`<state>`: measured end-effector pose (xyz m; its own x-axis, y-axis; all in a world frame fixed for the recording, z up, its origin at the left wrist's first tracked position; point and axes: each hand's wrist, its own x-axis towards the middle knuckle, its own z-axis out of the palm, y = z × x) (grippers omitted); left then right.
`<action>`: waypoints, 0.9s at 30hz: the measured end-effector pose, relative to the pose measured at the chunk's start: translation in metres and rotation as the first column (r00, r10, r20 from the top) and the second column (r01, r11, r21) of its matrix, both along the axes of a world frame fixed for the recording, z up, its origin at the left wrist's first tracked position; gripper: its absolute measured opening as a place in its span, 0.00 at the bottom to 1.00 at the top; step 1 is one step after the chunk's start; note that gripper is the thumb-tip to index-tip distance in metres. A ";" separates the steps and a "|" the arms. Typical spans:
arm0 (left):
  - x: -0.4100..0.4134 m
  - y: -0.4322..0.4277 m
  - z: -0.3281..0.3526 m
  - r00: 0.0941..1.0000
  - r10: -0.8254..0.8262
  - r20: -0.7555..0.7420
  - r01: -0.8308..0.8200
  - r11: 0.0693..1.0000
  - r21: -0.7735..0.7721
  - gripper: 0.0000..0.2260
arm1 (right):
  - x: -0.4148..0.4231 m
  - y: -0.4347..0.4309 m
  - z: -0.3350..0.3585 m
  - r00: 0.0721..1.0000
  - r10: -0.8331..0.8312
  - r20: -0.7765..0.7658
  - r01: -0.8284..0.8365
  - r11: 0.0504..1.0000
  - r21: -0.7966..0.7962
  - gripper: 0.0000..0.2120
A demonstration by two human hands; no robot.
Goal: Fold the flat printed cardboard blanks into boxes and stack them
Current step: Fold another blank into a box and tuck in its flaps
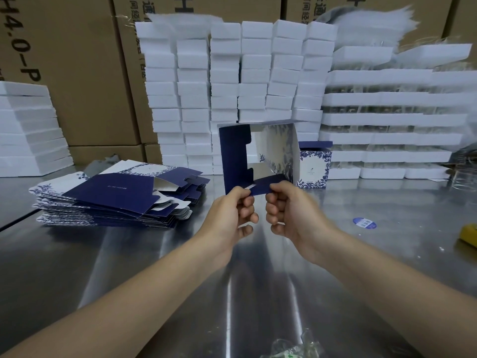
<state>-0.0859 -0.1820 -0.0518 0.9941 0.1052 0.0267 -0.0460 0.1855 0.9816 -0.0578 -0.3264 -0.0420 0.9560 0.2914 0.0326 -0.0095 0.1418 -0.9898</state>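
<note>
I hold a half-opened box blank (258, 153), navy blue with a white floral panel, upright above the steel table (180, 267). My left hand (229, 215) pinches its lower left corner. My right hand (289, 210) pinches the navy bottom flap beside it. A pile of flat printed blanks (116, 197) lies on the table to the left. One folded box (313, 166) with its lid flap raised stands behind and to the right of the held blank.
White foam blocks (232, 86) are stacked in columns along the back, with flatter white trays (387, 120) at the right and more (28, 130) at the left. Brown cartons (77, 60) stand behind. A blue round sticker (364, 223) and a yellow object (469, 235) lie at the right.
</note>
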 end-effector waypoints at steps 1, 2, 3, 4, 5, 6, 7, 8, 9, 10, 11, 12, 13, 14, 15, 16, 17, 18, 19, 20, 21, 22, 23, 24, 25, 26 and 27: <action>0.000 0.000 0.000 1.000 -0.003 -0.003 0.003 1.000 -0.001 0.18 | 0.001 0.000 0.000 1.000 -0.018 0.000 0.018 1.000 0.001 0.15; -0.001 0.000 0.000 1.000 -0.008 -0.008 0.008 1.000 -0.004 0.18 | 0.001 0.001 0.000 1.000 -0.030 0.001 0.030 1.000 -0.001 0.15; -0.001 0.000 0.000 1.000 -0.013 -0.013 0.013 1.000 -0.007 0.18 | 0.002 0.001 0.000 0.999 -0.037 0.001 0.037 0.999 -0.005 0.15; -0.002 0.000 0.000 1.000 -0.013 -0.016 0.013 1.000 -0.012 0.18 | 0.002 0.001 -0.001 0.999 -0.041 0.001 0.041 0.999 -0.009 0.15; -0.002 0.000 0.000 1.000 -0.008 -0.019 0.008 1.000 -0.019 0.18 | 0.002 0.001 -0.001 0.999 -0.044 -0.001 0.044 0.999 -0.013 0.15; -0.002 0.000 0.000 1.000 -0.001 -0.021 0.001 1.000 -0.029 0.18 | 0.003 0.000 0.000 0.999 -0.048 -0.003 0.048 0.999 -0.018 0.15; -0.002 0.000 0.000 1.000 0.006 -0.021 -0.007 0.999 -0.035 0.17 | 0.003 0.000 0.000 0.999 -0.053 -0.005 0.053 0.998 -0.021 0.15; -0.001 -0.001 -0.001 1.000 0.012 -0.021 -0.013 0.999 -0.037 0.17 | 0.003 -0.001 0.000 0.998 -0.062 -0.004 0.062 0.998 -0.024 0.15; -0.001 -0.001 -0.001 1.000 0.017 -0.021 -0.018 0.999 -0.037 0.17 | 0.004 -0.001 0.000 0.997 -0.078 -0.001 0.078 0.997 -0.022 0.15; -0.001 -0.002 -0.001 1.000 0.019 -0.021 -0.019 0.999 -0.035 0.17 | 0.005 -0.001 0.000 0.995 -0.096 0.002 0.096 0.995 -0.018 0.15; -0.001 -0.002 -0.001 1.000 0.017 -0.021 -0.017 0.999 -0.032 0.17 | 0.006 -0.001 0.000 0.994 -0.111 0.004 0.112 0.994 -0.015 0.15; -0.001 -0.002 -0.001 1.000 0.010 -0.023 -0.011 1.000 -0.028 0.16 | 0.006 -0.001 0.000 0.993 -0.120 0.009 0.120 0.993 -0.018 0.14; -0.001 -0.001 0.000 1.000 0.001 -0.027 -0.002 1.000 -0.026 0.16 | 0.007 -0.001 -0.001 0.992 -0.124 0.016 0.124 0.992 -0.026 0.14; -0.001 -0.001 0.000 0.999 -0.007 -0.032 0.006 1.000 -0.026 0.17 | 0.007 -0.001 -0.001 0.992 -0.125 0.022 0.126 0.991 -0.037 0.14; -0.001 0.000 0.000 0.999 -0.011 -0.037 0.011 1.000 -0.026 0.17 | 0.008 -0.002 -0.001 0.992 -0.126 0.025 0.127 0.991 -0.047 0.14; -0.001 0.000 -0.001 0.999 -0.013 -0.042 0.012 1.000 -0.028 0.17 | 0.008 -0.001 -0.001 0.992 -0.127 0.027 0.128 0.990 -0.055 0.15; -0.001 0.000 -0.002 0.999 -0.013 -0.043 0.012 0.999 -0.031 0.16 | 0.008 -0.002 -0.001 0.992 -0.127 0.028 0.128 0.990 -0.060 0.15; 0.000 -0.001 -0.002 0.999 -0.014 -0.041 0.012 0.999 -0.035 0.16 | 0.008 -0.002 0.000 0.992 -0.125 0.031 0.127 0.990 -0.064 0.15; 0.000 -0.001 -0.003 0.999 -0.013 -0.037 0.012 0.999 -0.038 0.16 | 0.008 -0.003 0.000 0.992 -0.121 0.035 0.123 0.990 -0.065 0.15; 0.000 -0.001 -0.003 0.999 -0.012 -0.032 0.011 0.999 -0.040 0.16 | 0.008 -0.003 0.000 0.993 -0.115 0.038 0.117 0.991 -0.064 0.15; 0.000 -0.001 -0.003 1.000 -0.012 -0.027 0.010 0.999 -0.040 0.16 | 0.008 -0.004 0.000 0.994 -0.106 0.041 0.108 0.992 -0.061 0.15; 0.000 -0.001 -0.002 1.000 -0.012 -0.023 0.011 0.999 -0.038 0.16 | 0.007 -0.005 0.000 0.995 -0.093 0.046 0.095 0.994 -0.062 0.16; 0.000 -0.001 -0.002 1.000 -0.012 -0.021 0.011 0.999 -0.033 0.16 | 0.007 -0.005 0.000 0.996 -0.077 0.053 0.080 0.995 -0.067 0.16; -0.001 -0.001 -0.001 1.000 -0.014 -0.021 0.013 1.000 -0.026 0.17 | 0.006 -0.004 0.000 0.996 -0.063 0.059 0.067 0.995 -0.072 0.15; -0.001 0.000 -0.001 1.000 -0.016 -0.023 0.016 1.000 -0.017 0.17 | 0.006 -0.004 0.000 0.996 -0.056 0.064 0.061 0.995 -0.073 0.15; -0.002 0.000 -0.001 0.999 -0.021 -0.027 0.021 1.000 -0.006 0.17 | 0.006 -0.004 -0.001 0.996 -0.057 0.068 0.062 0.995 -0.072 0.15; -0.002 -0.001 -0.001 0.999 -0.027 -0.030 0.027 1.000 0.009 0.18 | 0.006 -0.003 0.000 0.995 -0.063 0.074 0.068 0.995 -0.071 0.15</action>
<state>-0.0883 -0.1827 -0.0528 0.9969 0.0783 -0.0025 -0.0115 0.1769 0.9842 -0.0516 -0.3299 -0.0422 0.9691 0.2326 0.0825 0.0688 0.0665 -0.9954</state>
